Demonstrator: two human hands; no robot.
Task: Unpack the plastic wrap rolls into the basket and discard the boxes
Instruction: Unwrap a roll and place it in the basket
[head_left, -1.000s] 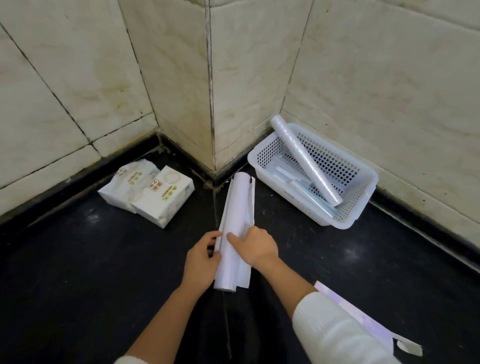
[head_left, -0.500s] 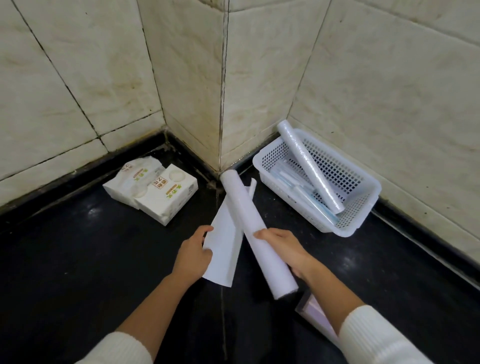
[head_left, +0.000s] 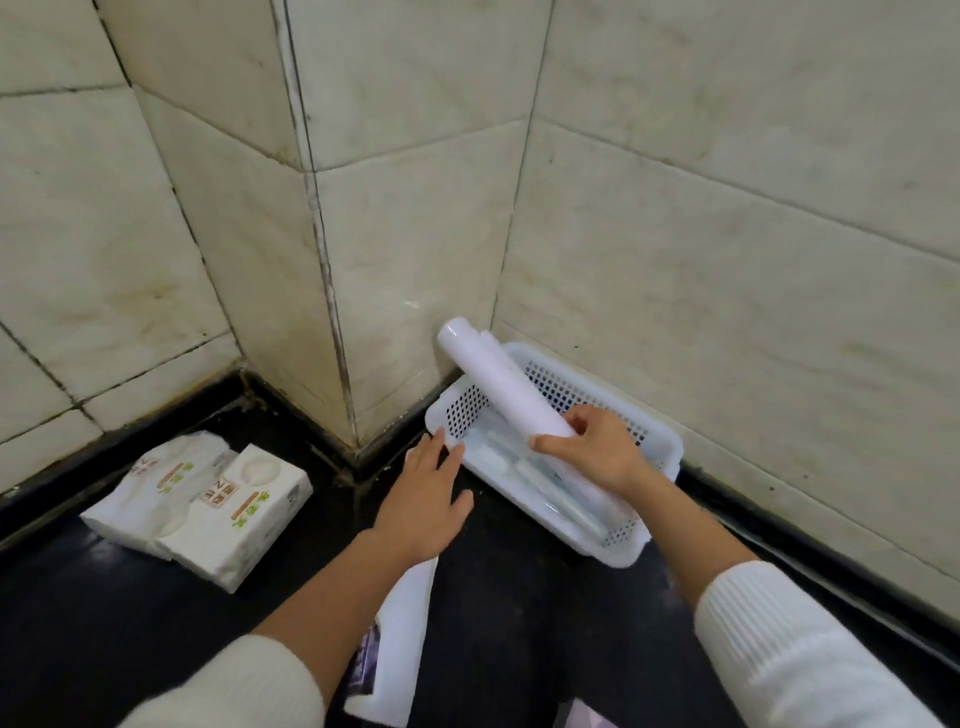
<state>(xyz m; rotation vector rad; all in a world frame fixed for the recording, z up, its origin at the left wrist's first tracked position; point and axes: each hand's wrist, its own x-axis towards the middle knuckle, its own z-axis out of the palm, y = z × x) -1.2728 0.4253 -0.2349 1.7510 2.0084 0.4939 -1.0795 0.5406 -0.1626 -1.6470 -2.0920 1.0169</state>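
Half a second ago the right hand (head_left: 597, 453) held the roll (head_left: 501, 387) over the dark floor (head_left: 104, 623); now it has carried the roll over the basket (head_left: 657, 441), fingers closed round its near end, far end tilted up toward the wall corner (head_left: 493, 312). The left hand (head_left: 423, 496), which pinched the box (head_left: 400, 639) before, now lies open and flat, fingertips at the basket's near-left rim, the flattened box under its wrist. More rolls (head_left: 524, 473) lie inside the basket. The basket sits tight against the right wall. Tissue packs (head_left: 202, 506) stay at the left, well apart, with bare floor between.
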